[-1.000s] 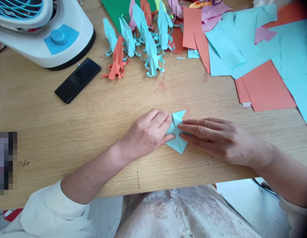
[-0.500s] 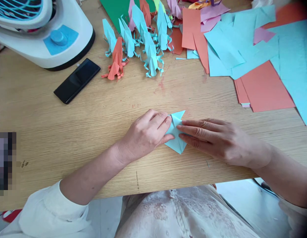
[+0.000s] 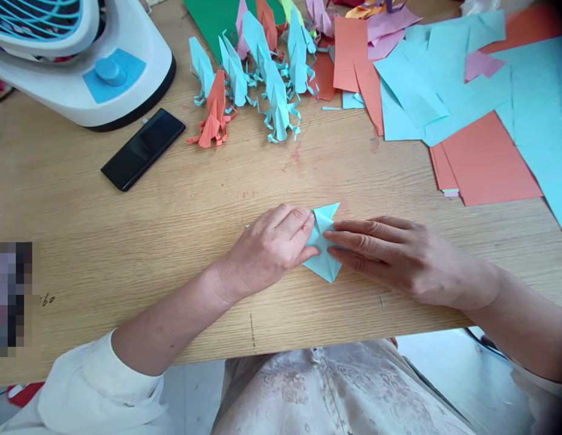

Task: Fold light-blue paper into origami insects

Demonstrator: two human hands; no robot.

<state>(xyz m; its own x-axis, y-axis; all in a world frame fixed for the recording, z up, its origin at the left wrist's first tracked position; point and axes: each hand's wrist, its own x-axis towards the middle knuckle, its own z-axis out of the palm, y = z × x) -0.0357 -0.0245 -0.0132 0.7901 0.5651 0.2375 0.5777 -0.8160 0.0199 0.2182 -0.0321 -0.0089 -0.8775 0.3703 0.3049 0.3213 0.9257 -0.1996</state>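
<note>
A small folded light blue paper (image 3: pixel 324 263) lies on the wooden table, with one pointed corner towards me and another at its upper right. My left hand (image 3: pixel 274 244) covers its left part, fingers bent and thumb and fingertips pressed on the paper. From the right, my right hand (image 3: pixel 399 257) rests with fingers stretched out, the tips lying on the paper's right part. Both hands hide portions of the folds.
Folded blue figures (image 3: pixel 276 103) and a red one (image 3: pixel 213 115) stand beyond the hands. A black phone (image 3: pixel 144 149) lies near a white fan base (image 3: pixel 127 78). Blue sheets (image 3: pixel 471 109) and red sheets (image 3: pixel 492 160) are spread at the right.
Both hands keep nearly the same place on the paper. The left hand has shifted very slightly. The whole view has moved a little.
</note>
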